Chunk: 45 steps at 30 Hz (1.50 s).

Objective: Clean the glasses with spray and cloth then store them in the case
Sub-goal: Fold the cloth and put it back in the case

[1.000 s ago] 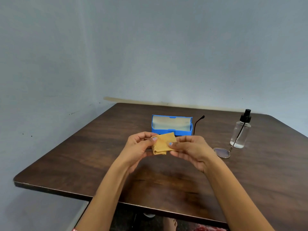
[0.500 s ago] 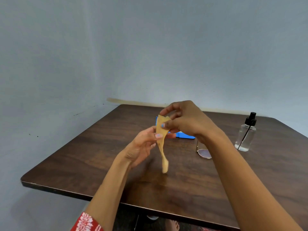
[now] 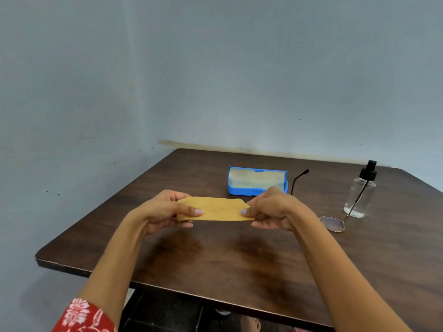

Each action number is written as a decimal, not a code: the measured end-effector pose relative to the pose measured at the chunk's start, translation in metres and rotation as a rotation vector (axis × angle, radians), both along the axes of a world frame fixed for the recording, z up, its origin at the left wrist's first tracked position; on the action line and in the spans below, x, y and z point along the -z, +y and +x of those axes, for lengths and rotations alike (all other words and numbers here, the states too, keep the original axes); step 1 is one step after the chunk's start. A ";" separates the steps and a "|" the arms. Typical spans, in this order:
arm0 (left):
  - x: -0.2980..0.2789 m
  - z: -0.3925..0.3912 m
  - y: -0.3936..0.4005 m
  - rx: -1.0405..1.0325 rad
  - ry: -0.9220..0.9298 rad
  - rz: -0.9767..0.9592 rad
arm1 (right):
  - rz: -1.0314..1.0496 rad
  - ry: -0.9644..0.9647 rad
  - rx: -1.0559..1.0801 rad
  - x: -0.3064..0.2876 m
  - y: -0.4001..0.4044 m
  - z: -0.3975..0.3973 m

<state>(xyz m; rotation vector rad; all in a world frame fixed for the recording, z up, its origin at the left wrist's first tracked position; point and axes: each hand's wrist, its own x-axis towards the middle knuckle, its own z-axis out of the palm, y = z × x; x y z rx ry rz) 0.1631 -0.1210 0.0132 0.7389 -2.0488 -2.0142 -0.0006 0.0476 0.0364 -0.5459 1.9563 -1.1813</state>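
A yellow cloth (image 3: pixel 217 209) is stretched flat between both hands above the table's middle. My left hand (image 3: pixel 163 209) pinches its left end and my right hand (image 3: pixel 273 208) pinches its right end. Behind them a blue glasses case (image 3: pixel 239 190) lies open, its pale lining showing. The glasses (image 3: pixel 332 224) lie on the table to the right of my right hand; one lens shows and one dark temple arm sticks up beside the case. A clear spray bottle (image 3: pixel 360 195) with a black nozzle stands upright just behind the lens.
The dark wooden table (image 3: pixel 215 259) sits in a corner between two pale blue walls. Its front edge runs near my forearms and its left edge slants back toward the corner. A red patterned sleeve (image 3: pixel 81 317) shows at the bottom left.
Half a second ago the cloth hung down crumpled from my raised right hand. Both hands have since come down and pulled it out flat and wide between them.
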 end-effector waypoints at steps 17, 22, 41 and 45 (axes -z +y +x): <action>0.009 -0.123 0.003 -0.599 0.176 0.226 | -0.475 0.402 0.894 0.057 -0.064 -0.017; 0.021 -0.151 0.010 -0.704 0.151 0.021 | -0.363 0.600 0.992 0.064 -0.075 -0.035; 0.036 -0.179 0.006 -0.642 0.141 -0.505 | -0.340 0.526 0.951 0.064 -0.068 -0.065; 0.038 -0.175 0.004 -0.679 0.141 -0.493 | -0.318 0.524 0.923 0.063 -0.066 -0.067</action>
